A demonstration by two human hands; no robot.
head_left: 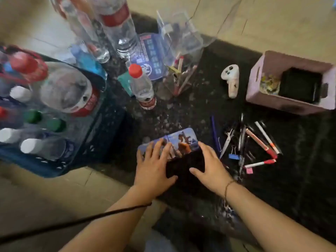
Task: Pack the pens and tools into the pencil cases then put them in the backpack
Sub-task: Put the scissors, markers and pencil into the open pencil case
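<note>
A blue picture-printed pencil case lies on the dark speckled table. A black pencil case lies against its near side. My left hand rests with spread fingers on the blue case, its thumb at the black case's edge. My right hand lies over the black case's right end, thumb on top. To the right is a loose pile: scissors, a blue binder clip, a blue pen, red-and-white markers, dark pens. No backpack is visible.
A blue crate of bottles stands at the left. Water bottles and a clear container holding pencils stand behind the cases. A white controller and a pink box sit at the back right. A black cord crosses my left forearm.
</note>
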